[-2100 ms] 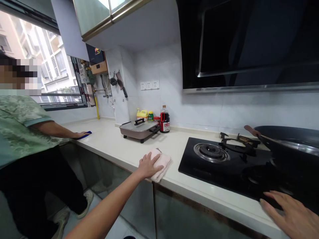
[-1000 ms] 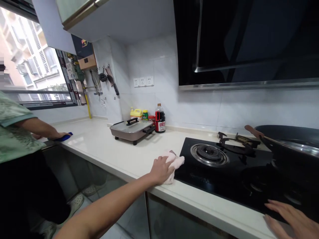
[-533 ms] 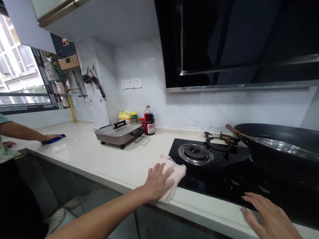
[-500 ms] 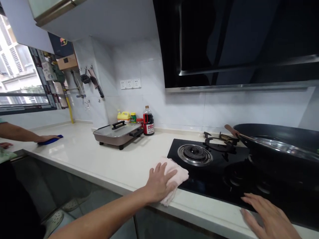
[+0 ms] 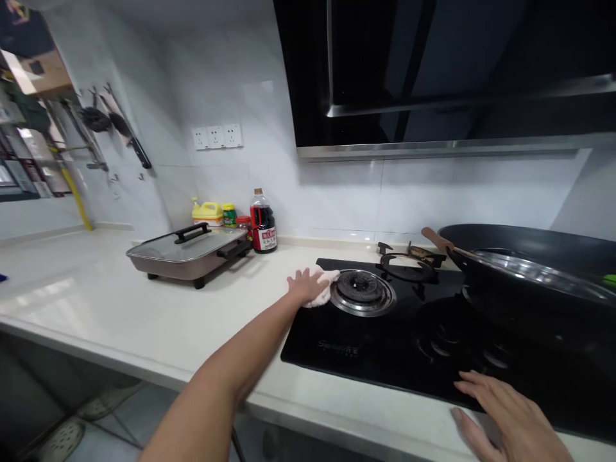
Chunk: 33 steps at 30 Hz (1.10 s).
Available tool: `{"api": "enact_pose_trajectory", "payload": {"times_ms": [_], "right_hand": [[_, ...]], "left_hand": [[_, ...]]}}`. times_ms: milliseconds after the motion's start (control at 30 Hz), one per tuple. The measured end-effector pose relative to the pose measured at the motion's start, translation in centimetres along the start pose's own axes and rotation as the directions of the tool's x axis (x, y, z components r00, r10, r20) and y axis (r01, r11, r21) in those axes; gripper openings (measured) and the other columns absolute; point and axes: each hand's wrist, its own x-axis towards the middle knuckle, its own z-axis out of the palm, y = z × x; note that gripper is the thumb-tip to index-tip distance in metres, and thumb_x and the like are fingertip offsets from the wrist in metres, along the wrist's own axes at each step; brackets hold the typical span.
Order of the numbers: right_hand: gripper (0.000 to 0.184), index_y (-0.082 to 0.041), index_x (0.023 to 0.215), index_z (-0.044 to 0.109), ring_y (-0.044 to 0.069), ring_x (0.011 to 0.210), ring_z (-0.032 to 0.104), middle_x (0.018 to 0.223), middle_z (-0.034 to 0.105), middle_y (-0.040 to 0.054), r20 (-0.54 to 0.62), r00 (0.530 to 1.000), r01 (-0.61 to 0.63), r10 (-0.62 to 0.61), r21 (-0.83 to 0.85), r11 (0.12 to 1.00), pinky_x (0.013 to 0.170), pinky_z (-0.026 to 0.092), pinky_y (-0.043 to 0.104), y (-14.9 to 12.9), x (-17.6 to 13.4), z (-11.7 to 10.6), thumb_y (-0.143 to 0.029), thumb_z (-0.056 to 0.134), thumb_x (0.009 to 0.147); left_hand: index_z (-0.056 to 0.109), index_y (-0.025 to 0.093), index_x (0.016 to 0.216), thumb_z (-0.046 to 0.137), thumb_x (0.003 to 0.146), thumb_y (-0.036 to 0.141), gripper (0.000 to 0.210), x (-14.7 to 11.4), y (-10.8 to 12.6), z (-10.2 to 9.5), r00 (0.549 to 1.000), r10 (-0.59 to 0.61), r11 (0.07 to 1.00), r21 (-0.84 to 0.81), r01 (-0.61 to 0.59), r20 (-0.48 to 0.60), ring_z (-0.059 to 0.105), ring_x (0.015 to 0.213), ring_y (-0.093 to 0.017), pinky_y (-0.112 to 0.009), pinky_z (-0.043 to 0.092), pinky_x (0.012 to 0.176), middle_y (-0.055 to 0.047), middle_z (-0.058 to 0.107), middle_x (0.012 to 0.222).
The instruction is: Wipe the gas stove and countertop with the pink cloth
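My left hand (image 5: 303,287) presses down on a pale pink cloth (image 5: 319,290), its fingers spread over it. The cloth lies across the left edge of the black glass gas stove (image 5: 327,350), beside the round left burner (image 5: 362,292). Part of the cloth is hidden under the hand. My right hand (image 5: 513,417) is at the stove's front edge, fingers stretched out and holding nothing. A large black wok (image 5: 524,240) stands on the right side of the stove, with a wooden-handled utensil (image 5: 437,240) lying across its rim.
Left on the white counter (image 5: 91,308) stands a lidded electric pan (image 5: 190,256). Behind it are a soy sauce bottle (image 5: 263,221), a yellow jug (image 5: 208,215) and small jars. A removed pot support (image 5: 409,264) lies behind the burner. The range hood (image 5: 433,77) hangs above.
My left hand and the cloth have moved away from the counter's front edge, towards the back of the stove's left side. The view has turned right; the co-worker's arm has left it.
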Motion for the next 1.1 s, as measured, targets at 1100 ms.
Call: {"api": "enact_pose_trajectory", "payload": {"times_ms": [1100], "right_hand": [[0.027,-0.028,0.112,0.072,0.028,0.113,0.067,0.12,0.073,0.0067,0.008,0.999,0.051,-0.051,0.055,0.997,0.096,0.05,0.045,-1.6,1.5,-1.2,-0.048,0.063,0.097]], "left_hand": [[0.042,0.033,0.158,0.025,0.105,0.054,0.059,-6.9,18.2,3.9,0.789,0.615,0.788,-0.026,-0.615,-0.014,0.032,0.153,-0.032,-0.06,0.024,0.124,-0.005,0.038,0.169]]}}
